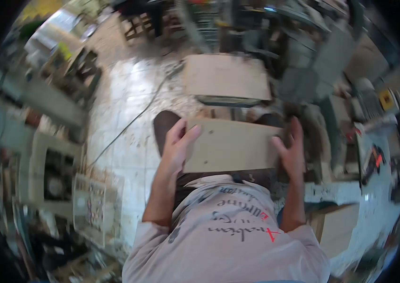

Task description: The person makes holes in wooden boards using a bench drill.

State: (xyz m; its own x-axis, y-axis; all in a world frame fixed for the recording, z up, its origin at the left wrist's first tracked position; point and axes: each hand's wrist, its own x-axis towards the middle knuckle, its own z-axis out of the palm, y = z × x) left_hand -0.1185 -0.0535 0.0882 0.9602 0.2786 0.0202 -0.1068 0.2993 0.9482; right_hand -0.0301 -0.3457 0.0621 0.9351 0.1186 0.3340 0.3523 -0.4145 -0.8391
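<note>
A flat, pale rectangular wooden board (235, 147) lies level above my lap, with two small dark holes near its left end. My left hand (177, 144) is closed on the left end, its thumb over the top face and its fingers at the edge. At the opposite end, my right hand (292, 151) holds the board's edge, thumb on the top face and fingers stretched along the side. Motion blur softens the fingertips, and the board's underside is hidden.
Just ahead stands a low wooden-topped bench (226, 75). A dark cable (138, 115) runs over the dusty tiled floor (124, 104). To the left is a white crate (90, 207) with small items. A wooden box (337, 226) sits at right, near a tool-strewn surface (377, 174).
</note>
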